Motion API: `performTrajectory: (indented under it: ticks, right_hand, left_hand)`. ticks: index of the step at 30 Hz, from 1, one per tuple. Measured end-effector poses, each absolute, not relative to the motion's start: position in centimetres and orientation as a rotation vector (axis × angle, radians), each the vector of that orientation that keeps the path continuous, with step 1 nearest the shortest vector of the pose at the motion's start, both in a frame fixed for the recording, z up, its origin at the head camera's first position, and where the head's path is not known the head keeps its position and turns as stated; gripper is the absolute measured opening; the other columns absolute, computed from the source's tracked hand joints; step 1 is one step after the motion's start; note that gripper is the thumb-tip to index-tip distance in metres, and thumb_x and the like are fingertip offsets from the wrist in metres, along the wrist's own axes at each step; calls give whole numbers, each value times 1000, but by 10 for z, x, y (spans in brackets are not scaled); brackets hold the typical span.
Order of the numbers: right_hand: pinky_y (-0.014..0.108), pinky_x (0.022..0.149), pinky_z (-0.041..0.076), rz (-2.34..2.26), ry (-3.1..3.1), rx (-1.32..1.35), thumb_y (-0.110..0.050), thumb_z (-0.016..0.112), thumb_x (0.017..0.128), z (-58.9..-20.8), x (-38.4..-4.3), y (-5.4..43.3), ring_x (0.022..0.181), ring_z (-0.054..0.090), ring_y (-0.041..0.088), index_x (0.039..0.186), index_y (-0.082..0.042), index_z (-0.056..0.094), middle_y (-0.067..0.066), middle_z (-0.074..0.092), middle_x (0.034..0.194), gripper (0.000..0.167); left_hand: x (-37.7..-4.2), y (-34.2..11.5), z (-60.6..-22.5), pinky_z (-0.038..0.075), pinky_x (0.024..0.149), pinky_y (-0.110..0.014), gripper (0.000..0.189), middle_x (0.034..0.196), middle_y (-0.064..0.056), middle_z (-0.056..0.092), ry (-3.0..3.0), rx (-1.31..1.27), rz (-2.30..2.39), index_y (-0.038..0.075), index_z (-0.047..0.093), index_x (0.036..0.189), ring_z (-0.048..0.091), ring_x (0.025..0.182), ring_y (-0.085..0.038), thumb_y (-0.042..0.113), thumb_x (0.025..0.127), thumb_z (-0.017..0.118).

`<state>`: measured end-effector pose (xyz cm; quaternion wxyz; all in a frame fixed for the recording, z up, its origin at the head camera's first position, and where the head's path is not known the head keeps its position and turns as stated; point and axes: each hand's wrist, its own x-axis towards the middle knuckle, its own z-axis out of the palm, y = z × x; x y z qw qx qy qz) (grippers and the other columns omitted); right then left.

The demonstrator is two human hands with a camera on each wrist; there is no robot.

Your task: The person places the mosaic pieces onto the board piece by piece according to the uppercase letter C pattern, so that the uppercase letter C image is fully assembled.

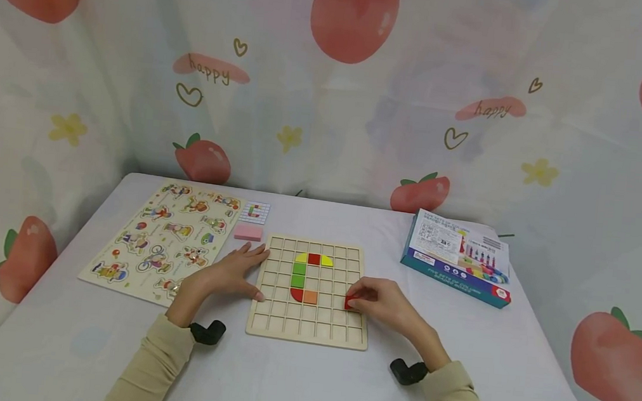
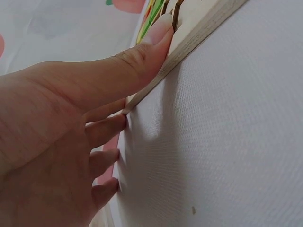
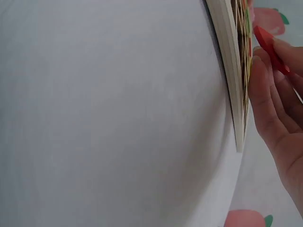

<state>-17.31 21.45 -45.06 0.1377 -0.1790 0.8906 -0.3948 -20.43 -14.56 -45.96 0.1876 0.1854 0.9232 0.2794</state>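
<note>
A wooden grid board [image 1: 306, 332] lies flat on the white table, with several coloured tiles set in its squares. Green tiles [image 1: 298, 274] stand in a column, a red tile [image 1: 314, 259] sits between two yellow ones, and an orange tile [image 1: 309, 297] lies beside a curved red one. My right hand [image 1: 383, 303] pinches a red tile [image 3: 271, 47] between thumb and fingers over the board's right side. With fingers spread, my left hand [image 1: 228, 273] rests at the board's left edge, its thumb [image 2: 156, 35] on the rim.
Behind the board's left corner are a pink block [image 1: 249, 232] and a small pattern card [image 1: 255, 212]. A large picture puzzle board [image 1: 163, 237] lies to the left. At the right back lies a teal-edged box [image 1: 456, 257]. Patterned cloth [image 1: 328, 118] hangs behind the table.
</note>
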Motion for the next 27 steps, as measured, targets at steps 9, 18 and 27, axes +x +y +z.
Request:
performTrajectory:
  ticks: [9, 18, 27]
  right_hand:
    - [17, 82, 56, -1160, 2578, -531, -11, 73, 95, -452, -175, 196, 88, 65, 15, 105, -10, 76, 1, 74, 98, 11]
    - [23, 73, 59, -1177, 2569, -443, -7, 73, 94, -452, -177, 178, 76, 66, 14, 101, -6, 77, 3, 74, 91, 9]
    - [27, 68, 62, -1195, 2562, -365, -6, 72, 94, -455, -178, 165, 67, 66, 15, 99, -4, 75, 5, 73, 86, 6]
  left_hand:
    - [-204, -147, -461, 11, 127, -63, 101, 172, -13, 20, 2595, 527, 801, 7, 31, 162, 6, 159, -44, 35, 82, 86]
    - [-205, -147, -462, 10, 127, -63, 101, 172, -13, 20, 2592, 528, 810, 7, 32, 162, 6, 159, -44, 35, 81, 87]
    - [-204, -146, -461, 10, 127, -63, 101, 172, -12, 19, 2592, 517, 803, 8, 31, 162, 5, 159, -43, 36, 82, 87]
